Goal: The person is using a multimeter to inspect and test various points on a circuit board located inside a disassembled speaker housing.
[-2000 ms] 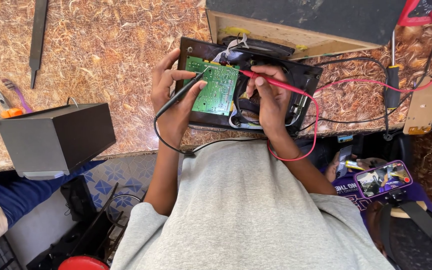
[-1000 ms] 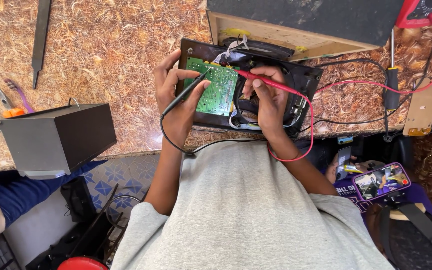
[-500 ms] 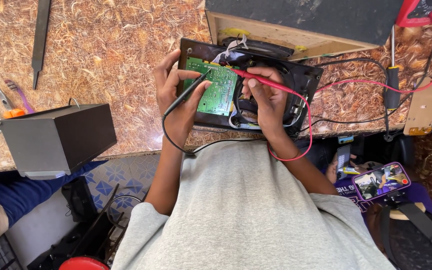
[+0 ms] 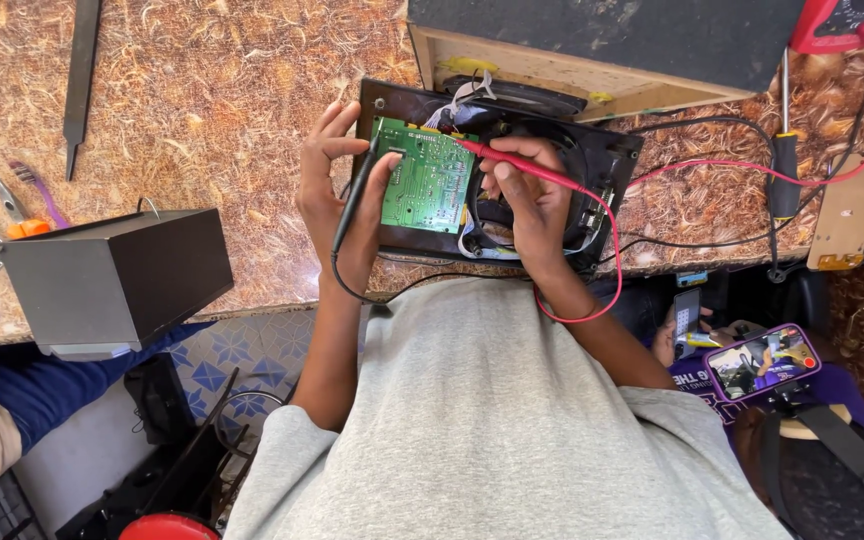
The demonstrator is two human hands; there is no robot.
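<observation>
— Brown, straw-patterned worktop (image 4: 202, 110) fills the upper part of the head view. What is the biggest thing lying on it?

— At the far edge, a wooden box with a dark top (image 4: 602, 45). At the left, near the table's edge, a grey metal case (image 4: 117, 280) lies on its side.

— And in front of the person?

— An open dark housing (image 4: 612, 160) lies flat near the table's front edge, with a green circuit board (image 4: 422, 180) inside at its left.

— The hands?

— The left hand (image 4: 337, 200) is curled around a black probe (image 4: 357, 195), its tip on the board's upper left corner. The right hand (image 4: 527, 205) pinches a red probe (image 4: 512, 165), tip touching the board's upper right edge. A red lead (image 4: 752, 170) runs away to a red meter (image 4: 847, 20) at the top right corner.

— Anything smaller?

— A black-handled screwdriver (image 4: 784, 170) lies right of the housing; orange-handled pliers (image 4: 17, 210) lie far left.
</observation>
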